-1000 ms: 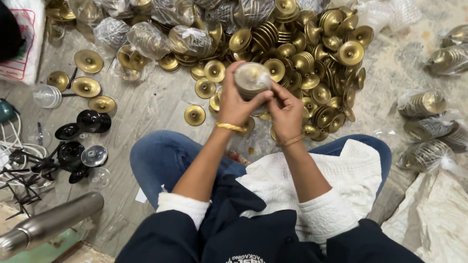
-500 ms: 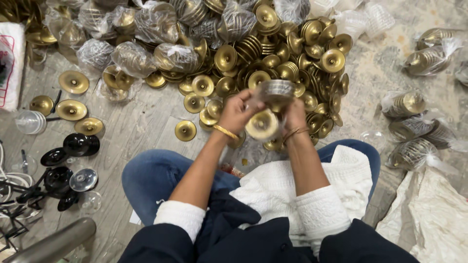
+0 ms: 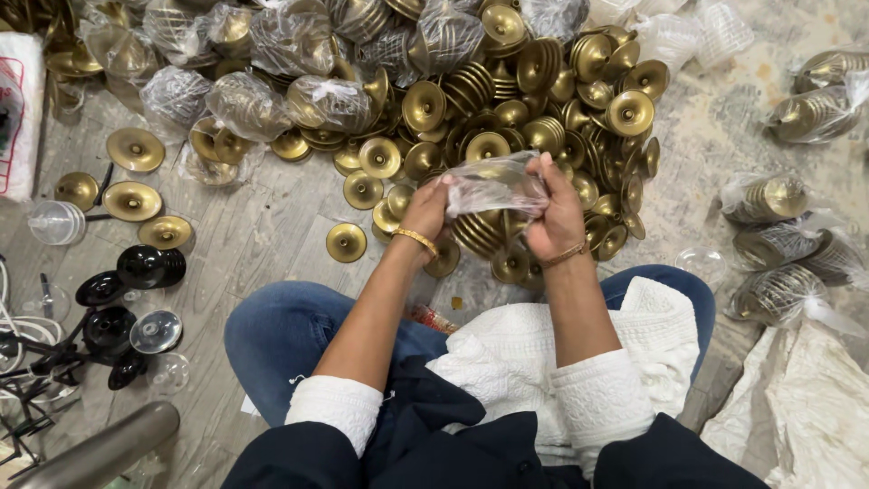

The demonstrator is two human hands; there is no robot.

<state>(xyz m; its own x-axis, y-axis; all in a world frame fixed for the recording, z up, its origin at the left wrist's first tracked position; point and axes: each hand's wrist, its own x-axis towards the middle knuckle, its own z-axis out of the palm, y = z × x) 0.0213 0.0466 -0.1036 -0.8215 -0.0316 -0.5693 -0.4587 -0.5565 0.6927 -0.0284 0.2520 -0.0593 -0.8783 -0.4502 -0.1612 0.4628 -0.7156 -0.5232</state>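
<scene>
I have my left hand and right hand both closed on a clear plastic bag of brass discs, mid-bagging; closing its mouth looks next.

What the fingers and the frame edges conceal

The clear plastic bag blurs the brass pieces inside it, so their count cannot be told; the left hand and right hand cover its ends, and fingertips hide its top right corner. Below the fingers, a metal tube is cut by the bottom edge.
</scene>
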